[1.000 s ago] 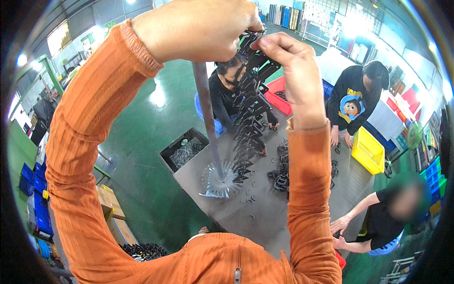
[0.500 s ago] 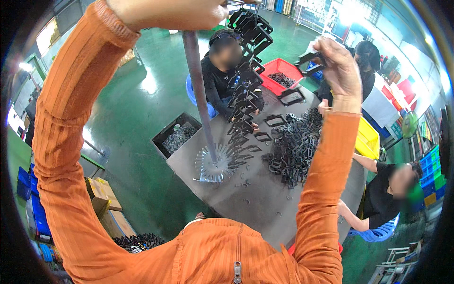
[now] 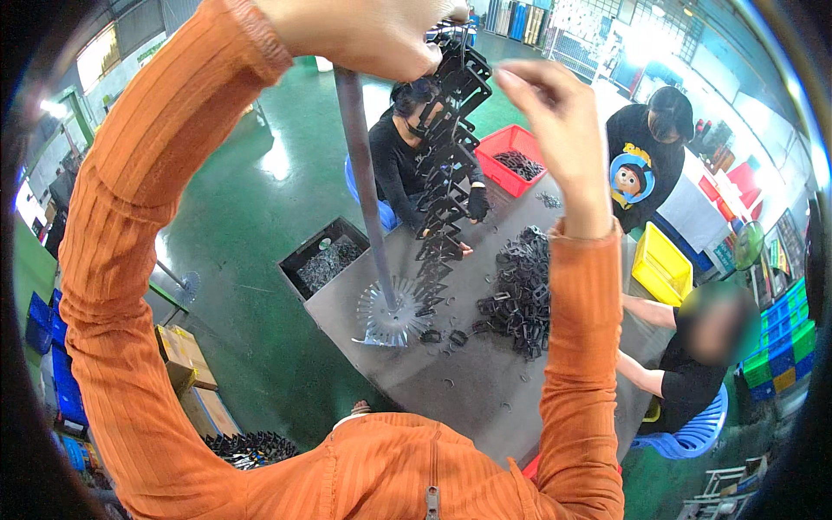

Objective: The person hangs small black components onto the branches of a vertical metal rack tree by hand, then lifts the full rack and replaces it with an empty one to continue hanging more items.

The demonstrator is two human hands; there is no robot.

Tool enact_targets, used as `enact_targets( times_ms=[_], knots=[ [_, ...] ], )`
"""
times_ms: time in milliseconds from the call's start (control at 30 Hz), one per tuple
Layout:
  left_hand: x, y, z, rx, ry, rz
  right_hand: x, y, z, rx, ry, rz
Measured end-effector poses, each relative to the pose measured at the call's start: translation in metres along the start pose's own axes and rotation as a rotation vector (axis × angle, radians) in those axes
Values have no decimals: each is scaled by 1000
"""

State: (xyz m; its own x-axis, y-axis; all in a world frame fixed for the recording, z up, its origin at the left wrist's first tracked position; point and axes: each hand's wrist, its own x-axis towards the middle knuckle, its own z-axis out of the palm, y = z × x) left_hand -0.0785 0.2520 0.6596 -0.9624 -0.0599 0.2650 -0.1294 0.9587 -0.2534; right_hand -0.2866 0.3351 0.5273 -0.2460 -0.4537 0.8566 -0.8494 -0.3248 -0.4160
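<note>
My left hand [image 3: 368,36] is at the top edge, its fingers curled beside the upper end of a grey metal pole [image 3: 360,156]. The picture's edge cuts off part of it, and what it grips is hidden. From near that hand a long column of black rectangular frames [image 3: 446,139] hangs down next to the pole. My right hand [image 3: 555,113] is raised just right of the column's upper frames, fingers stretched out and nothing visible in them. The pole rises from a slotted round metal disc [image 3: 394,314] on the grey table [image 3: 416,368].
A heap of black frames [image 3: 520,295] lies on the table. Around it are a red bin [image 3: 510,165], a yellow bin [image 3: 663,264] and a black crate [image 3: 325,260] of small parts. Co-workers sit at the far side and right; another person [image 3: 650,156] is behind the table.
My right hand has moved left toward the column, and the black frames it held are no longer in it. The loose frames dangling toward the heap are gone from view. My left hand shifted slightly right.
</note>
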Motion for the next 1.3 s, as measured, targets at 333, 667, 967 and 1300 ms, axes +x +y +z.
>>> enact_targets(
  times_ms=[333,667,967,1300],
  knots=[
    [3,7,7,94,72,67,29,3,13,692,-214,163],
    [1,-23,24,60,118,160,7,87,-112,-5,-302,454],
    [3,9,5,54,-58,-65,2,28,-12,33,-71,-71],
    [16,-34,35,126,-22,-64,16,15,64,439,3,112]
  ],
)
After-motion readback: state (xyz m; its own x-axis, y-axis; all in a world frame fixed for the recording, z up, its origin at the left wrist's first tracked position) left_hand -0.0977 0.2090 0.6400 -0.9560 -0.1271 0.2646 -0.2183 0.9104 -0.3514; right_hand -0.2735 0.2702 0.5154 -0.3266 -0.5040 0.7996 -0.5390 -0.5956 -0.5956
